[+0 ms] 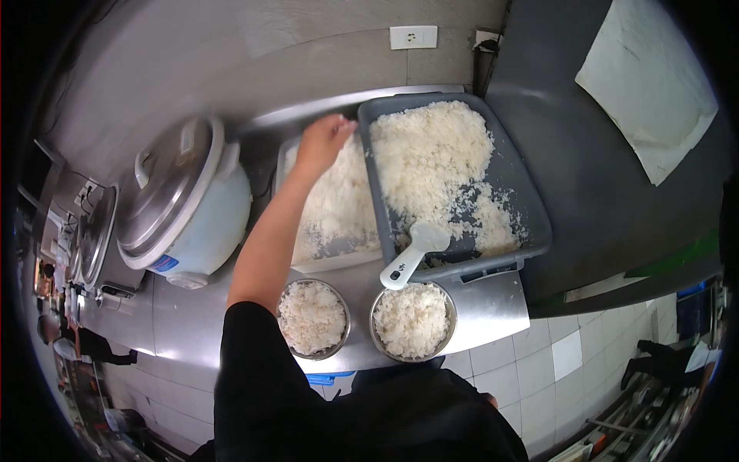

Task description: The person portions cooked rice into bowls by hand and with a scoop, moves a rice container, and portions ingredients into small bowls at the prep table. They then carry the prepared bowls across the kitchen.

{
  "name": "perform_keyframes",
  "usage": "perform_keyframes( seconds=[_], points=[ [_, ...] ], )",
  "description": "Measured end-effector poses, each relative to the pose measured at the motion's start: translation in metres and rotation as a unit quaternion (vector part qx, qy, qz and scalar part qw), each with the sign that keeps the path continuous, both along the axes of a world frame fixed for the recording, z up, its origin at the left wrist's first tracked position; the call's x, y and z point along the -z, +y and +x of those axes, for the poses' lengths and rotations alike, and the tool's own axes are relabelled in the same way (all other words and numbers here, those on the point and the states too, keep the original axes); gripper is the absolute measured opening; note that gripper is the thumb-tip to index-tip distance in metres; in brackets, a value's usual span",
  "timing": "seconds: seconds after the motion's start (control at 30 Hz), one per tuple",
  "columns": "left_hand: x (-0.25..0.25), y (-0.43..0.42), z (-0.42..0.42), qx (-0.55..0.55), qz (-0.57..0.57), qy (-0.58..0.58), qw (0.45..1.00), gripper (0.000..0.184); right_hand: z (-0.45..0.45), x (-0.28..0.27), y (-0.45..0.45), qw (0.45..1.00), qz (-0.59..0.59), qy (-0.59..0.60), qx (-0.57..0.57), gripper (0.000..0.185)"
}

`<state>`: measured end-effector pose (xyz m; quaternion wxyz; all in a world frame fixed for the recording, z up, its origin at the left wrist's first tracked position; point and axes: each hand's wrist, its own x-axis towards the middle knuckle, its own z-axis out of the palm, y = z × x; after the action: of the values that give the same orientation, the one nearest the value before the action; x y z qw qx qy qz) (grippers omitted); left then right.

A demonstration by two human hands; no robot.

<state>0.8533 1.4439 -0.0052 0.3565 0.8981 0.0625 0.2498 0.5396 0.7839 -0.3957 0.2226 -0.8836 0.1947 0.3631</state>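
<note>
My left hand [325,144] is raised over the white tray of rice [339,202], close to the left rim of the grey tub [538,202]. Its fingers are curled together and slightly blurred; whatever they hold, if anything, cannot be made out. Cooked rice [431,146] is heaped in the tub, with loose grains scattered toward its front. A white scoop [419,250] lies across the tub's front rim, handle toward me. Two round metal bowls full of rice, a left bowl [312,319] and a right bowl [413,321], stand near the counter's front edge. My right hand does not show.
A large rice cooker [204,223] with a metal lid stands on the steel counter [185,323] at left. Another lidded pot [96,235] is farther left. A paper sheet [647,85] hangs at upper right. Other people are at both far sides.
</note>
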Motion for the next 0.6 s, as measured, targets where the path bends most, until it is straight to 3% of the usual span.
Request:
perform_keyframes(
  seconds=[0.03, 0.07, 0.1, 0.17, 0.2, 0.23, 0.27, 0.3, 0.33, 0.37, 0.43, 0.6],
  points=[
    [-0.007, -0.005, -0.003, -0.016, -0.061, 0.022, 0.998, 0.031, 0.001, -0.004, 0.001, 1.0, 0.0, 0.003, 0.005, 0.031],
    [-0.013, -0.011, -0.005, -0.007, -0.057, 0.028, 0.998, 0.019, 0.001, -0.009, 0.0, 0.998, 0.062, -0.013, 0.022, 0.029],
    [-0.005, -0.017, -0.001, -0.002, -0.058, 0.029, 0.998, 0.019, 0.003, -0.014, 0.0, 0.991, 0.123, -0.03, 0.04, 0.028],
    [0.01, -0.042, 0.005, 0.189, -0.141, -0.024, 0.971, 0.019, 0.016, -0.018, 0.009, 0.986, 0.147, -0.011, 0.078, 0.026],
    [0.015, -0.062, 0.004, 0.247, 0.028, 0.019, 0.968, 0.026, 0.021, -0.021, 0.013, 0.985, 0.148, 0.008, 0.09, 0.027],
    [0.01, -0.087, -0.002, 0.298, 0.195, 0.061, 0.932, 0.037, 0.025, -0.025, 0.017, 0.983, 0.149, 0.027, 0.104, 0.027],
    [0.009, -0.101, -0.004, 0.304, 0.193, 0.062, 0.931, 0.037, 0.026, -0.013, 0.011, 0.982, 0.161, 0.021, 0.097, 0.027],
    [0.008, -0.114, -0.004, 0.269, 0.208, 0.159, 0.927, 0.048, 0.024, 0.019, -0.007, 0.974, 0.226, 0.005, 0.026, 0.028],
    [0.006, -0.122, -0.002, 0.231, 0.224, 0.253, 0.912, 0.061, 0.027, 0.021, -0.005, 0.966, 0.23, 0.024, 0.112, 0.028],
    [0.01, -0.124, 0.006, 0.238, 0.226, 0.251, 0.911, 0.061, 0.031, 0.021, -0.001, 0.951, 0.233, 0.043, 0.199, 0.029],
    [0.03, -0.116, 0.034, 0.158, 0.281, 0.258, 0.911, 0.071, 0.03, 0.018, 0.0, 0.948, 0.232, 0.047, 0.213, 0.029],
    [0.071, -0.114, 0.093, 0.204, 0.356, 0.274, 0.87, 0.075, 0.008, 0.02, -0.008, 0.939, 0.229, 0.061, 0.248, 0.03]
  ],
)
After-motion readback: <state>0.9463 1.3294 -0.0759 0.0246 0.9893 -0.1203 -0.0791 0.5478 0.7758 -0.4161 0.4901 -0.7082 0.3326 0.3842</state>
